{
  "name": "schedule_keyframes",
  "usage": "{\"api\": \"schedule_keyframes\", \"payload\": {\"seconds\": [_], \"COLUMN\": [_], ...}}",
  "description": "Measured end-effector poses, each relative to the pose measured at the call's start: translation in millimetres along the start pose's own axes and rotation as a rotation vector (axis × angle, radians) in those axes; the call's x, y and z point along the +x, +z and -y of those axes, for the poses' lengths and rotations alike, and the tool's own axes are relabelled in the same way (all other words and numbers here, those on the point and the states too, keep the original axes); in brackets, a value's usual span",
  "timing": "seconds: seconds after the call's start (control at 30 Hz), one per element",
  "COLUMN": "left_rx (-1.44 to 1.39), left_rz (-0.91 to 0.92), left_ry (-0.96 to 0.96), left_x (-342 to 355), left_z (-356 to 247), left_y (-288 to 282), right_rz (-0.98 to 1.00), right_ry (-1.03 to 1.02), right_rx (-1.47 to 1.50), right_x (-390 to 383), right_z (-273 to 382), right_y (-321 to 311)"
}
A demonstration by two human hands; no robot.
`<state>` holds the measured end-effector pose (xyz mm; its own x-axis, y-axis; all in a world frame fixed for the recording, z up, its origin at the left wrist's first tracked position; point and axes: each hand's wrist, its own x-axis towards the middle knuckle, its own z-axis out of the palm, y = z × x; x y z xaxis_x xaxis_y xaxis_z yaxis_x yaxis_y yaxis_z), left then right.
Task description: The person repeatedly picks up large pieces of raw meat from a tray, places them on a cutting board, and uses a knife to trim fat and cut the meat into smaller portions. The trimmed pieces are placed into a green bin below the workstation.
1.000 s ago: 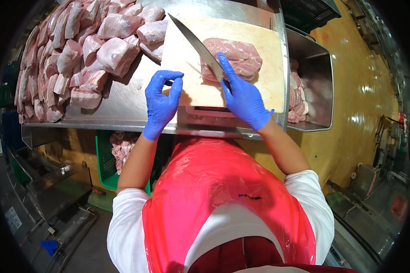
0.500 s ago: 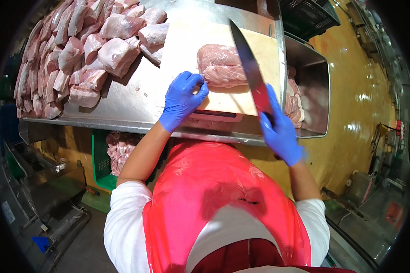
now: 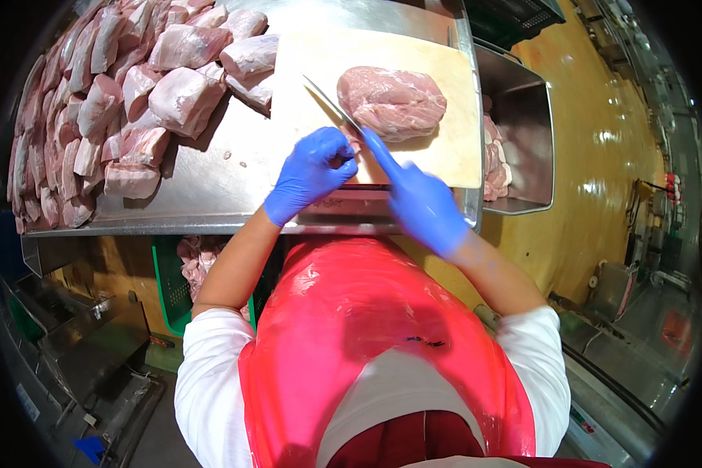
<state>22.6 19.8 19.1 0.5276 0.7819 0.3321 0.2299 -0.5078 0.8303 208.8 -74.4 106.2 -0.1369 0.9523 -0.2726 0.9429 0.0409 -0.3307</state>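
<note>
one wide stainless-steel table (image 3: 210, 183) stretches before me, its left side covered by a heaped pile of pale pink raw meat pieces (image 3: 117, 101). right of them lies a cream rectangular cutting board (image 3: 312, 48); past it sits a deep grey metal tub (image 3: 526, 117). a green plastic crate (image 3: 168, 285) shows beside my left forearm. the rounded pink slab of raw meat (image 3: 392, 103) rests on the board, beyond my hands. my blue-gloved right hand (image 3: 425, 204) grasps a long pointed steel knife (image 3: 331, 101), index finger stretched along it, blade slanting just left of the slab. my blue-gloved left hand (image 3: 312, 168) curls near the blade; i cannot tell whether it pinches anything.
</note>
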Motion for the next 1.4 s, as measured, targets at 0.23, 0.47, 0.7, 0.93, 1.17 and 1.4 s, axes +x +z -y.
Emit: {"api": "schedule_keyframes", "payload": {"seconds": [0.23,0.47,0.7,0.93,1.17,1.4], "left_rx": [-0.523,0.218,-0.026,-0.101,-0.262,-0.098], "left_rz": [-0.271,0.049,-0.358,-0.278,-0.502,-0.492], "left_ry": [-0.396,-0.847,-0.1,-0.143,-0.313,-0.136], "left_x": [-86,-278,54,39,-35,-14], "left_z": [-18,62,-10,0,-5,-19], "left_y": [-97,-116,-5,59,-7,4], "right_rz": [-0.02,-0.131,-0.339,-0.746,-0.481,-0.116], "right_ry": [-0.036,0.187,0.235,0.049,-0.115,-0.013], "right_rx": [0.135,0.856,1.644,1.073,0.525,0.347], "right_x": [-3,-46,30,103,-10,-21], "right_z": [-34,-115,-96,-145,-79,-68], "right_y": [5,-2,15,5,39,19]}}
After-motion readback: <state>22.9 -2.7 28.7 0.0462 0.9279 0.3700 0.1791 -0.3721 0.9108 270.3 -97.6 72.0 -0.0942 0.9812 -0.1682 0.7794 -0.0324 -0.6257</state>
